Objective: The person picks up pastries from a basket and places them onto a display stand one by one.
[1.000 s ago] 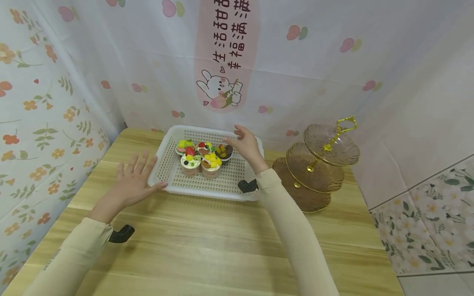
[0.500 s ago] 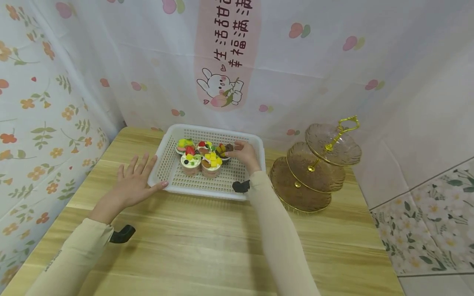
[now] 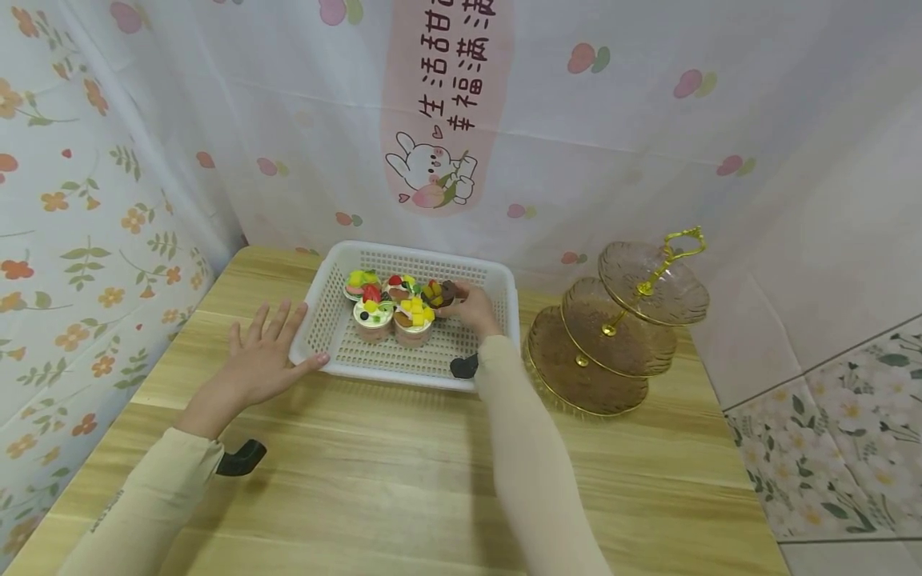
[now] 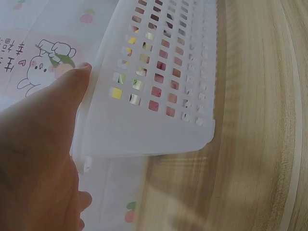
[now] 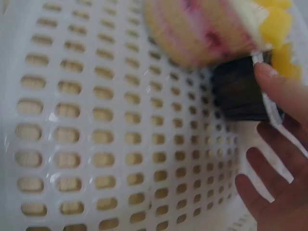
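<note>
Head view: the dark cup [image 3: 437,294] is pinched by the right hand [image 3: 475,310] but not yet taken out of the white basket [image 3: 389,378]; four other cups [image 3: 373,326] are left there. The rim is touched by the left hand [image 3: 261,362], fingers apart.

The person's left hand [image 4: 41,139] is right up against the white basket [image 4: 144,137], its thumb stretched straight, the tip at the rim. I can see fingertips [image 4: 85,200] poking out below the thumb, by the basket's corner. Through the wall's square holes come patches of yellow, green and pink. The basket shades the wooden table [image 4: 260,120] beside it; beyond hangs a pale cloth [image 4: 53,17] printed with a rabbit [image 4: 44,69], some writing and little fruits.
</note>
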`<state>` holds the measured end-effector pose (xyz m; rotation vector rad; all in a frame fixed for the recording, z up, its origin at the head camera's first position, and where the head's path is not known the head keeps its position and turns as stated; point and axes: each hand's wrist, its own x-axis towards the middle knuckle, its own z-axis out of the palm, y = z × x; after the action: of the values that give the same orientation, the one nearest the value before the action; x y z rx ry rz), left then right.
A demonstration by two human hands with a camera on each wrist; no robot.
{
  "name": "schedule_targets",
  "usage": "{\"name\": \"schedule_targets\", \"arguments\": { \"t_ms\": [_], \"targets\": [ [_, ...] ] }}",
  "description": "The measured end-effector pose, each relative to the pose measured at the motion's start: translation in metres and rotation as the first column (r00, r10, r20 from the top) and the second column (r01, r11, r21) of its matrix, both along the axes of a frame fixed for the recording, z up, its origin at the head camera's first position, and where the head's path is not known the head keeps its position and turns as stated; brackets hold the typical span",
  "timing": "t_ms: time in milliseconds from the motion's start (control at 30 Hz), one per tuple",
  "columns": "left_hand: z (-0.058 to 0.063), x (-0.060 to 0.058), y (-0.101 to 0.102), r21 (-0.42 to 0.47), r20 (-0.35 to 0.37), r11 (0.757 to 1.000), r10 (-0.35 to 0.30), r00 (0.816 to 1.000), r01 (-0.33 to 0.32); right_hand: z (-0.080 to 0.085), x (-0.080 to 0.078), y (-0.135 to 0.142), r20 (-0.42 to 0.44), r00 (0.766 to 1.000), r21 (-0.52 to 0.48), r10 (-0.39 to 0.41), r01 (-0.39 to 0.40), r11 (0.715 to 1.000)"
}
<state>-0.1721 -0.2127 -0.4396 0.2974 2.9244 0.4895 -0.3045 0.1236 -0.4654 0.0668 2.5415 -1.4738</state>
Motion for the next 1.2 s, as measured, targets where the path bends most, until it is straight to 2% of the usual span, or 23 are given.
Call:
{"name": "schedule_targets", "arguments": {
  "t_ms": [400,633,933,1200],
  "targets": [
    [-0.001,0.001,-0.001,0.011,0.001,1.0,0.001,1.0,-0.001,-0.013,-0.005,0.0,-0.04,0.999,0.038,0.007,-0.006,0.999],
    [0.0,0.001,0.0,0.013,0.008,1.0,0.006,1.0,-0.006,-0.011,-0.005,0.0,-0.05,0.999,0.068,-0.021,0.024,0.997],
    [0.0,0.0,0.0,0.015,0.022,1.0,0.008,1.0,-0.008,-0.006,-0.005,0.003,-0.095,0.995,0.098,-0.01,0.02,0.995],
    [0.002,0.001,0.0,0.015,0.025,1.0,0.002,1.0,-0.002,0.0,-0.005,0.004,-0.095,0.995,0.088,-0.021,0.029,0.996]
  ]
}}
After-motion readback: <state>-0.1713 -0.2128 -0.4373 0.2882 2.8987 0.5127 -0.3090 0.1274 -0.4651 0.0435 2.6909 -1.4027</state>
